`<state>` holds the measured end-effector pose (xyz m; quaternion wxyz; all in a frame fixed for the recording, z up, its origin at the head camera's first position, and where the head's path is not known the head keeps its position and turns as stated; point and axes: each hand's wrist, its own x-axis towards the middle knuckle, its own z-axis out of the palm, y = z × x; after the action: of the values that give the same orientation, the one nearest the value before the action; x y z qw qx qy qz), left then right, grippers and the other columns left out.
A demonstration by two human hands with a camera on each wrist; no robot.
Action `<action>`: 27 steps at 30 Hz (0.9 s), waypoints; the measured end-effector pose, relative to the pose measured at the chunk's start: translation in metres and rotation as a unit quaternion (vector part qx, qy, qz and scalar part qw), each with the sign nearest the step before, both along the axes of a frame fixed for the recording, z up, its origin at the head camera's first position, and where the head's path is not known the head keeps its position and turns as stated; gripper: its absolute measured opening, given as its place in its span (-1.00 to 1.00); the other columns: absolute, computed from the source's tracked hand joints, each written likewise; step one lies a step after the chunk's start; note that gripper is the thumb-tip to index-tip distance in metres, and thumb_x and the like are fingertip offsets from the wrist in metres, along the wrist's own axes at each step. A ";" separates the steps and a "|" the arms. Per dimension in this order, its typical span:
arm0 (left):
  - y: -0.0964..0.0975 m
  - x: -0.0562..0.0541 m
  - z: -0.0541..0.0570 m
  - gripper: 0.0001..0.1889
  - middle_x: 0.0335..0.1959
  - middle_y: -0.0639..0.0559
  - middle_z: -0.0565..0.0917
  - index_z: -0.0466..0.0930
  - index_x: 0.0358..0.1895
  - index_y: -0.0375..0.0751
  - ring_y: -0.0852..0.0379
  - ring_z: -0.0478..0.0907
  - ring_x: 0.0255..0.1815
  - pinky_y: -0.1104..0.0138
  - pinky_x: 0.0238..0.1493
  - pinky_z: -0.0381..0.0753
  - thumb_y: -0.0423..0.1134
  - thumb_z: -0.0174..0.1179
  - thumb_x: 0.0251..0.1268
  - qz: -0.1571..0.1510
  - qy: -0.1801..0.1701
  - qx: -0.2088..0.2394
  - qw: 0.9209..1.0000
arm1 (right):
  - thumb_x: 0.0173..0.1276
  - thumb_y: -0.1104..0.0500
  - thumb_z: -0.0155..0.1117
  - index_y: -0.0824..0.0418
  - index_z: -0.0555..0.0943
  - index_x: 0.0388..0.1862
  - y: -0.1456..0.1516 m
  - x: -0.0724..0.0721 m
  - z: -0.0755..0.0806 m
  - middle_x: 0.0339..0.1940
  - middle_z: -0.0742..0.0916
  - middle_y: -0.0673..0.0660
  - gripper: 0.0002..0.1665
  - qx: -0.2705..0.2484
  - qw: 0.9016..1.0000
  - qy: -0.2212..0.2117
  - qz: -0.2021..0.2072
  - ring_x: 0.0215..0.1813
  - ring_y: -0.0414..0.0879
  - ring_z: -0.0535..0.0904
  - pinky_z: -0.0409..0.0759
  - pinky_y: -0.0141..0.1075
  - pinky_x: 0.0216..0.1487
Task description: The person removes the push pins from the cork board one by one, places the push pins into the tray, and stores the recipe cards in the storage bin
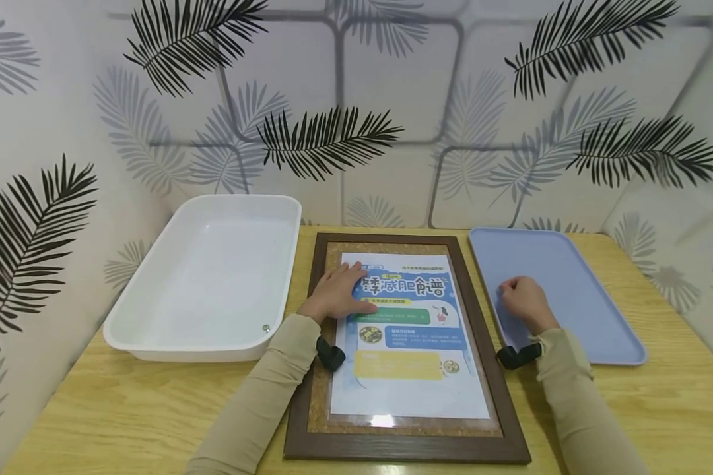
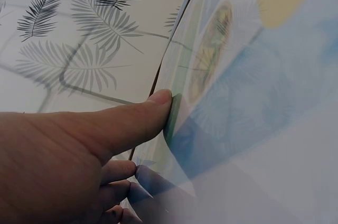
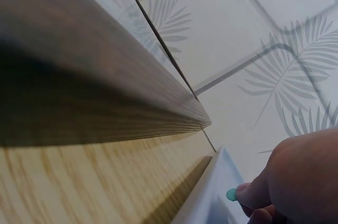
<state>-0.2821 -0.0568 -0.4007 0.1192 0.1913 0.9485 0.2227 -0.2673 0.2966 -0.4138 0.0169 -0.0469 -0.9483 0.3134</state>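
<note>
A glossy printed sheet (image 1: 404,396) with a clear margin lies over the cork of a brown-framed board (image 1: 407,448). My left hand (image 1: 337,292) rests on the sheet's upper left side, fingers extended. Close up in the left wrist view, the thumb (image 2: 142,115) touches the shiny surface, which mirrors the fingertips. To the right of the board, my right hand (image 1: 525,300) is over the blue tray (image 1: 582,297), near its left edge. Its fingertips pinch a small teal pin-like piece (image 3: 231,194), mostly hidden by the fingers.
A deep white tray (image 1: 214,270) stands left of the board, with a small round spot (image 1: 266,328) in its near right corner. Everything is on a wooden table (image 1: 142,422) against a leaf-patterned wall (image 1: 392,86). The board's raised frame lies between the two trays.
</note>
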 end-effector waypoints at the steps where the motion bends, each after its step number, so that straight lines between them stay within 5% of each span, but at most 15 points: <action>1: 0.000 0.000 0.000 -0.16 0.56 -0.07 0.05 0.21 0.47 -0.13 -0.08 -0.13 0.59 -0.02 0.53 -0.21 0.12 0.29 0.17 0.000 -0.001 0.002 1.000 | 0.40 0.26 -0.06 0.55 0.59 -0.24 0.000 0.000 0.000 -0.26 0.67 0.44 -0.64 0.002 1.000 0.000 0.000 -0.40 0.06 0.52 0.40 -0.30 -0.44; 27: 0.000 0.000 -0.001 -0.16 0.57 -0.05 0.04 0.20 0.48 -0.12 -0.07 -0.15 0.59 -0.02 0.54 -0.23 0.13 0.28 0.18 -0.001 0.001 -0.010 1.000 | 0.39 0.24 -0.02 0.53 0.57 -0.21 0.001 0.003 -0.001 -0.33 0.67 0.40 -0.66 0.025 1.000 0.013 -0.009 -0.39 0.10 0.54 0.41 -0.28 -0.44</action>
<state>-0.2825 -0.0569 -0.4016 0.1206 0.1914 0.9504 0.2133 -0.2647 0.2973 -0.4144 0.0330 -0.0509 -0.9551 0.2899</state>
